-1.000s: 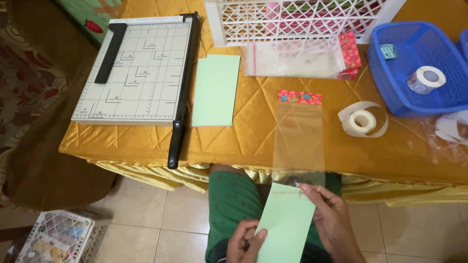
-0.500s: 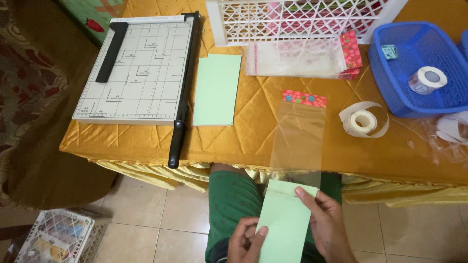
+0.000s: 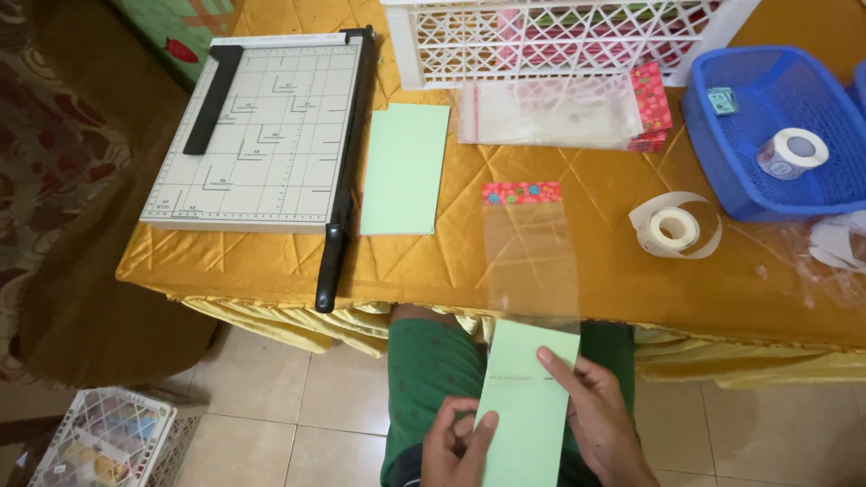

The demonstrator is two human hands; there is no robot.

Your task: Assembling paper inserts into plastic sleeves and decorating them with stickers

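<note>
Two hands work over a green-trousered lap below a table draped in quilted gold cloth (image 3: 271,261). At the far left of the tabletop lies a pale gridded paper trimmer with a black lever arm (image 3: 257,135), and just beside it to the right a flat stack of light green cards (image 3: 404,169). Below, the left hand (image 3: 456,446) pinches the lower left edge of a long light green paper card (image 3: 528,406), thumb on top, the remaining fingers curled underneath. The card's top end meets the open mouth of a clear cellophane sleeve with a red floral strip (image 3: 530,248), which hangs over the table edge (whether the card has entered it, I cannot tell). The right hand (image 3: 600,424) grips the card's right edge, forefinger stretched across its face. Farther right sit a white tape roll (image 3: 674,227) and a blue plastic basket (image 3: 722,135).
</note>
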